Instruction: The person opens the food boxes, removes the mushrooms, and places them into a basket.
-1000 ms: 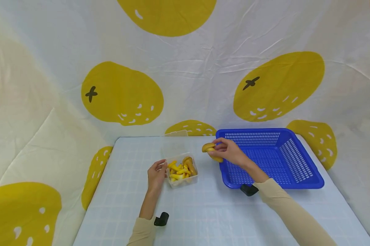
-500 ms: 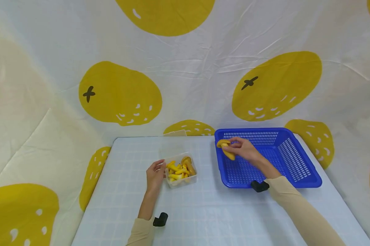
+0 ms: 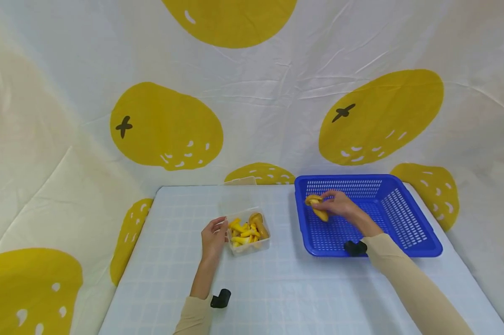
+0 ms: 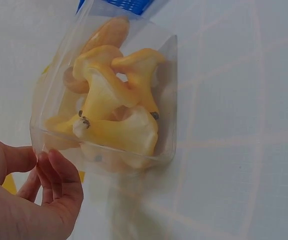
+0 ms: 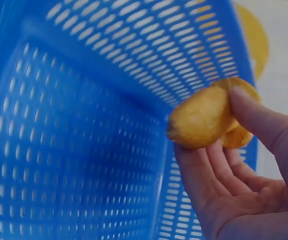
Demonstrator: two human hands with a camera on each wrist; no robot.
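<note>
My right hand (image 3: 337, 204) pinches a yellow-brown mushroom (image 3: 320, 214) between thumb and fingers, inside the left part of a blue perforated basket (image 3: 419, 232). In the right wrist view the mushroom (image 5: 199, 118) points its thick stem end at the camera. On the left, my left hand (image 3: 213, 238) pinches the near-left edge of a clear plastic box (image 3: 252, 249) with thumb and fingertips. Several yellow trumpet-shaped mushrooms (image 4: 128, 131) lie piled in that box, along with a browner mushroom (image 3: 260, 228) at its right side.
The box's clear lid (image 3: 237, 197) stands folded back behind it. A pale checked cloth covers the table (image 3: 268, 288). Behind the table hangs a white curtain (image 3: 268, 116) printed with large yellow fruit.
My right hand has carried the mushroom rightward, from beside the basket's left rim over to its inside, then slightly lower. The left hand has stayed at the box.
</note>
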